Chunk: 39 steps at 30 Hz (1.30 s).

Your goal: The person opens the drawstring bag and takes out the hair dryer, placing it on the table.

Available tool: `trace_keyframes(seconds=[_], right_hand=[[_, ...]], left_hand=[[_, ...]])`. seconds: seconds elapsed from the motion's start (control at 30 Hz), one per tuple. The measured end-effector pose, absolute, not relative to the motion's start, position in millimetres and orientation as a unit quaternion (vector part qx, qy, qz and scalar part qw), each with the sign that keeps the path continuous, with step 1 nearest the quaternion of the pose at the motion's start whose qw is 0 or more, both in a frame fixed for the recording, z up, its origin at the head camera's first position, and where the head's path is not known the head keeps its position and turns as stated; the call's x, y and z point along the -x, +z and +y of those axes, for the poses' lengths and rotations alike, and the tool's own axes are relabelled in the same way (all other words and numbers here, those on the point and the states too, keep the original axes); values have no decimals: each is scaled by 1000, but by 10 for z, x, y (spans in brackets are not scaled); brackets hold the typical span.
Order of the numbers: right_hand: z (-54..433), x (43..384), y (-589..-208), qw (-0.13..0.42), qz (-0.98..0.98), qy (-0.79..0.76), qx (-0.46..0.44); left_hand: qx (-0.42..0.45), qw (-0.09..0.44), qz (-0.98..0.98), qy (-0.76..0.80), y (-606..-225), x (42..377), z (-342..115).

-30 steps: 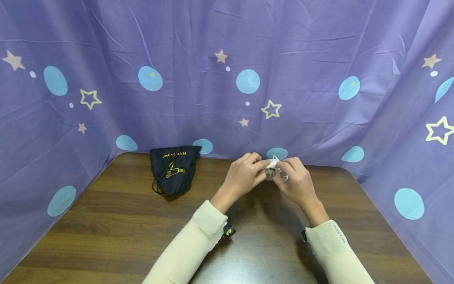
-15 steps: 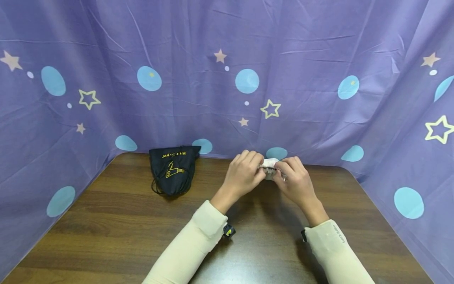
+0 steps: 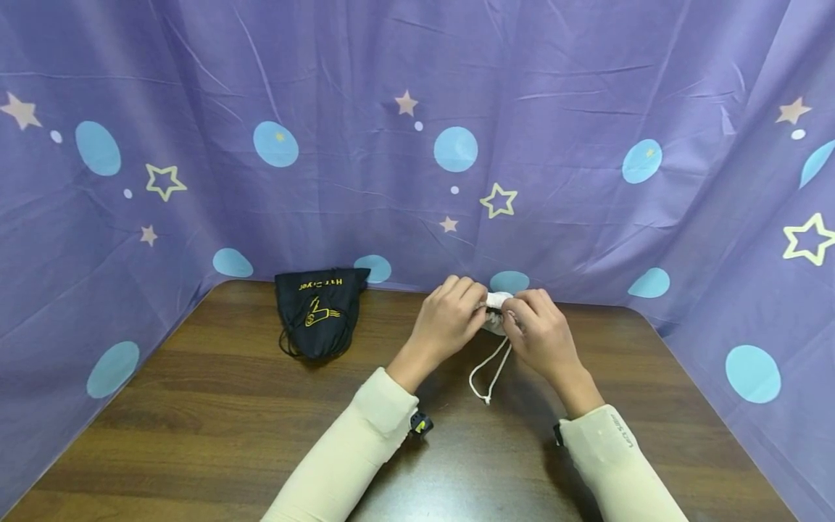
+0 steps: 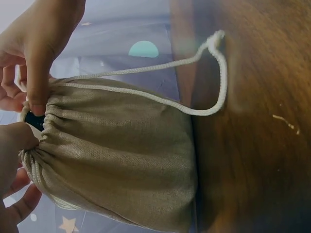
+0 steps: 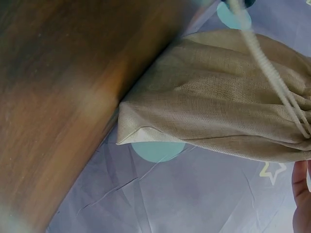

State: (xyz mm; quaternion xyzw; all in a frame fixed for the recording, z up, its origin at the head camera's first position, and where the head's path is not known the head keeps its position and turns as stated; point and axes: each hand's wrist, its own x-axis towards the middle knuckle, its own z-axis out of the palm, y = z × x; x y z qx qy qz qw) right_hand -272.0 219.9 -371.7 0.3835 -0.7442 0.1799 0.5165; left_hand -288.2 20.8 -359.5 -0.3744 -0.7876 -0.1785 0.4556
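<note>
"So why do the left hand (image 3: 446, 317) and right hand (image 3: 541, 331) both pinch the tan bag (image 4: 121, 141)?"
"A grip on each side probably steadies its gathered mouth. It's upright near the far edge of the table (image 3: 196, 428), apparently resting there, sparing them the weight."
"And the white cord (image 4: 223, 80)?"
"Its loop dangles free."

The left hand (image 3: 449, 317) and right hand (image 3: 540, 330) (near each other) both pinch, arms (image 3: 349, 446) angled inward.
</note>
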Motion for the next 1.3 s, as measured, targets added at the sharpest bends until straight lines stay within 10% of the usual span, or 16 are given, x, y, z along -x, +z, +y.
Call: trace_keyframes(seconds=[1.3], right_hand=[[2312, 2620, -3563, 425, -797, 149, -403]], left_hand=[[400, 417, -800, -162, -3542, 2955, 56]])
